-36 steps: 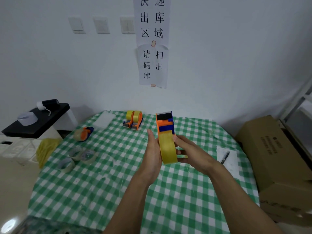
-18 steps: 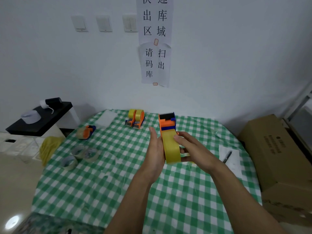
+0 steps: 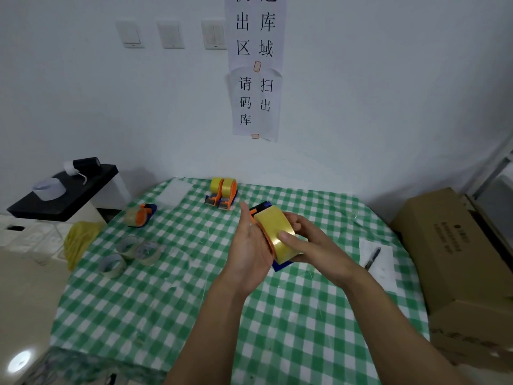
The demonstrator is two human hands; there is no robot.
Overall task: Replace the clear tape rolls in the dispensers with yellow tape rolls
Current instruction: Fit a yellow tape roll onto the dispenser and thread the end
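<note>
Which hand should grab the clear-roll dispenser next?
Left, probably: the left hand lies flat against the held dispenser, on the same side as the clear-roll dispenser; the right hand grips the yellow roll.

On the far wall, the upper paper sheet [image 3: 255,31] shows 出库区域, and the lower paper sheet [image 3: 255,104] reads 请扫码出库. The print on the right cardboard box [image 3: 449,245] is too blurred to read.

Yellow roll [image 3: 274,232], green-white checked tablecloth [image 3: 166,301]

Before me the green-checked table [image 3: 166,315] carries two yellow-loaded dispensers [image 3: 222,194] at its far edge, a clear-roll dispenser [image 3: 140,215] and three loose clear rolls [image 3: 130,254] on my left, and a pen [image 3: 372,254] on paper [image 3: 384,269] on my right.
</note>
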